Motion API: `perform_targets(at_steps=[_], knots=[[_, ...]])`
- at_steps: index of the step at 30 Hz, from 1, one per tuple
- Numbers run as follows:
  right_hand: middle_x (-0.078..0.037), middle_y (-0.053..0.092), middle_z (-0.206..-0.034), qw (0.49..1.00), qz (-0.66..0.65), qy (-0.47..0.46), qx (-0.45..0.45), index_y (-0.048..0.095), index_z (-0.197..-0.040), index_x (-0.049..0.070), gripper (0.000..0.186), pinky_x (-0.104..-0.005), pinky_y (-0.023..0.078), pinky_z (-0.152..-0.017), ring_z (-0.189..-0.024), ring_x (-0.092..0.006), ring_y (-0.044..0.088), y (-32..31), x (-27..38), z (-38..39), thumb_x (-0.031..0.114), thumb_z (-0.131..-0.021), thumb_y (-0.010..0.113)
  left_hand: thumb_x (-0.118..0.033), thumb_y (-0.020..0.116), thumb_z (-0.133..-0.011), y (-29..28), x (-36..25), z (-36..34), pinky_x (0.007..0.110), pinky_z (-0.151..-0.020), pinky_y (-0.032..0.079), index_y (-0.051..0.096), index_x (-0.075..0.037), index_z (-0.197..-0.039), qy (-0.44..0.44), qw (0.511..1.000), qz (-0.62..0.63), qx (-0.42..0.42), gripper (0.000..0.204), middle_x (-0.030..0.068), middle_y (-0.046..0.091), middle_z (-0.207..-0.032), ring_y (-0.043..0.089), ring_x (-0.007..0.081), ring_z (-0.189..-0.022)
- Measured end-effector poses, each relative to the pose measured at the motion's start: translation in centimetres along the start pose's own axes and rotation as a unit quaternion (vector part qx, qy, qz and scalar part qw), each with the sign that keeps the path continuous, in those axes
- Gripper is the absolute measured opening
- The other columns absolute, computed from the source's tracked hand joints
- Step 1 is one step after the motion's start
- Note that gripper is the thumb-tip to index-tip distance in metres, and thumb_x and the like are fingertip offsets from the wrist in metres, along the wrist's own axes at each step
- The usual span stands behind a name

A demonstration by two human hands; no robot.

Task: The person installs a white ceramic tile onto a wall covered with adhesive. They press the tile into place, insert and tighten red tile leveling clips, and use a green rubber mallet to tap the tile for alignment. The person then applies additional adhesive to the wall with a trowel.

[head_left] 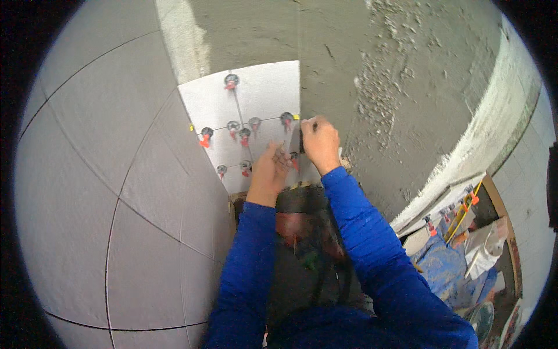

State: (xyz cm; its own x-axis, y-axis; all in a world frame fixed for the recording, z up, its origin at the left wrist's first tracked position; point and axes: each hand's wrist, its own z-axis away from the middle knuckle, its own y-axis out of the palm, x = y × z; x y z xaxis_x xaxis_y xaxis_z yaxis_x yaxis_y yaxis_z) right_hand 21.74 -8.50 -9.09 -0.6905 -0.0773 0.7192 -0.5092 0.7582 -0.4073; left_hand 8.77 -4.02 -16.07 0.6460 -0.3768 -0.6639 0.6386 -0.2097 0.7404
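White wall tiles (264,87) meet at thin joints, with several round black tile levelers with red handles (231,81) along them. My left hand (272,168) is in front of the lower right tile, beside a leveler (294,161). Its fingers are curled together, and what they hold, if anything, is too blurred to name. My right hand (321,141) is closed at the tiles' right edge, next to a yellow spacer (296,117). Something dark shows at its fingers, too small to make out. Another yellow spacer (192,127) sits at the left edge.
Large grey tiles (70,174) cover the wall at left. Rough grey mortar (331,46) spreads above and right of the white tiles. At lower right lie a blue sheet (442,267), a white bag (485,247) and a yellow rod (462,215). Dark, blurred things lie below my hands.
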Motion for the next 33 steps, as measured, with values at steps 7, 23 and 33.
perform_targets(at_steps=[7, 23, 33], knots=[[-0.01, 0.064, -0.067, 0.865, -0.379, 0.226, 0.24, 0.068, -0.083, -0.001, 0.048, -0.0316, 0.044, -0.042, -0.053, -0.0164, 0.059, 1.3, -1.8, -0.3, 0.043, -0.1, 0.06, -0.045, 0.044, -0.107, 4.7, -0.9, -2.7, 0.031, -0.051, 0.042, 0.063, -0.004, -0.109, 0.012, 0.999, -0.048, 0.004, 0.046, 0.0029, 0.057, -0.076, 0.054, 0.0164, -0.062], [-0.004, 0.052, -0.076, 0.624, -0.665, 0.33, 0.246, 0.056, -0.094, 0.001, 0.024, -0.0265, 0.034, -0.047, -0.06, -0.0123, 0.045, 4.9, -2.2, -1.2, 0.021, -0.106, 0.05, -0.029, 0.058, -0.102, 4.7, -3.0, -4.7, 0.024, -0.037, 0.034, 0.059, -0.012, -0.083, -0.019, 0.997, -0.057, 0.044, 0.025, -0.0037, 0.052, -0.059, 0.043, 0.009, -0.044], [-0.001, 0.053, -0.067, 0.774, -0.501, 0.337, 0.193, 0.06, -0.087, 0.005, 0.019, -0.0292, 0.033, -0.045, -0.052, -0.0129, 0.045, 2.9, 0.1, -0.9, 0.017, -0.101, 0.056, -0.017, 0.068, -0.087, 9.0, -2.5, -4.2, 0.033, -0.036, 0.035, 0.057, -0.013, -0.074, 0.088, 0.959, -0.199, -0.183, 0.018, -0.0031, 0.053, -0.059, 0.041, 0.0149, -0.039]])
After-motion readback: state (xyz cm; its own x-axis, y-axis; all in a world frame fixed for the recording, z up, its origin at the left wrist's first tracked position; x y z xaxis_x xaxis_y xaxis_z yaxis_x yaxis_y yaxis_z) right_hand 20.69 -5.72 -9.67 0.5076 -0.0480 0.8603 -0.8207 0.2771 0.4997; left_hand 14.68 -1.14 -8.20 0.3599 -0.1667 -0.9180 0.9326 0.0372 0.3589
